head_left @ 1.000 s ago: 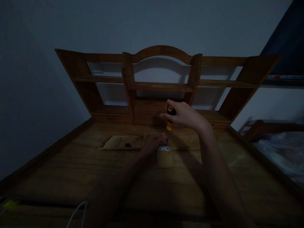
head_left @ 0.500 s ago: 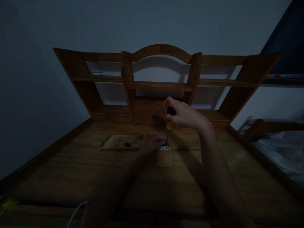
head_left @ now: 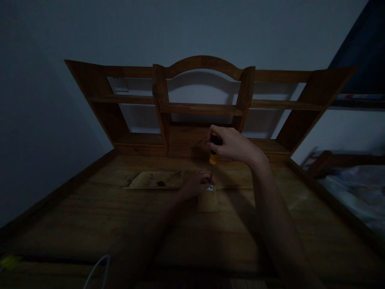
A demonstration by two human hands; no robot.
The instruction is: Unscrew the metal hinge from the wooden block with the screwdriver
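Note:
A screwdriver point(head_left: 213, 158) with a black and yellow handle stands almost upright in my right hand point(head_left: 233, 145), whose fingers are wrapped round the handle from above. Its metal shaft runs down to a small silver hinge point(head_left: 209, 188). My left hand point(head_left: 197, 184) is at the hinge, its bent fingers close around the tip of the shaft and covering part of the metal. Under the hinge's near side lies a small square piece of wood point(head_left: 207, 202). Behind it a long wooden strip point(head_left: 156, 179) with a dark knot reaches out to both sides, partly hidden by my left hand.
All of this rests on a wooden desktop point(head_left: 120, 216) with raised side edges. A wooden shelf unit point(head_left: 201, 108) stands at the back against the wall. A white cable point(head_left: 98, 267) loops at the front left, near a blurred yellow thing point(head_left: 9, 261). The light is dim.
The screwdriver tip has come down slightly onto the hinge, and my right hand has lowered a little. My left fingers have shifted right and now cover more of the hinge.

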